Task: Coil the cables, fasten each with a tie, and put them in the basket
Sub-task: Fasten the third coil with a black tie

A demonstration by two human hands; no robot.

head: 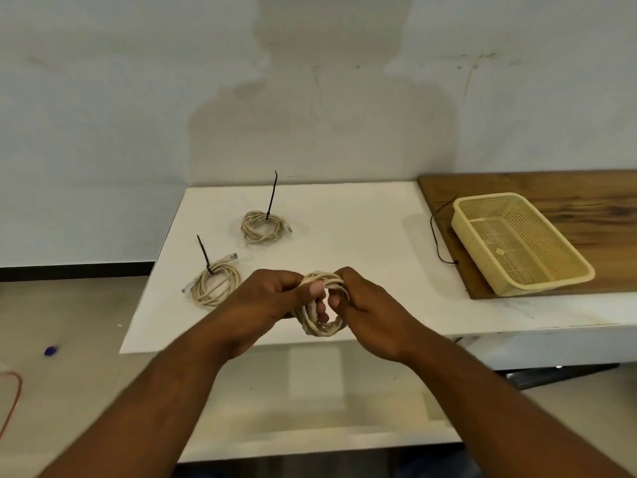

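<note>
Cable coil (322,331) hangs between both hands over the near edge of the table (344,229). The left hand (265,298) curls its fingers round its left side, and the right hand (368,312) grips its right side. From it, the near tied coil (215,282) lies at 10 o'clock, the far tied coil (262,225) at 11 o'clock, and the basket (537,288) at 2 o'clock.

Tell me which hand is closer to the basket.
Right. The right hand grips the coil on the side toward the basket; the left hand holds its other side, farther away.
</note>
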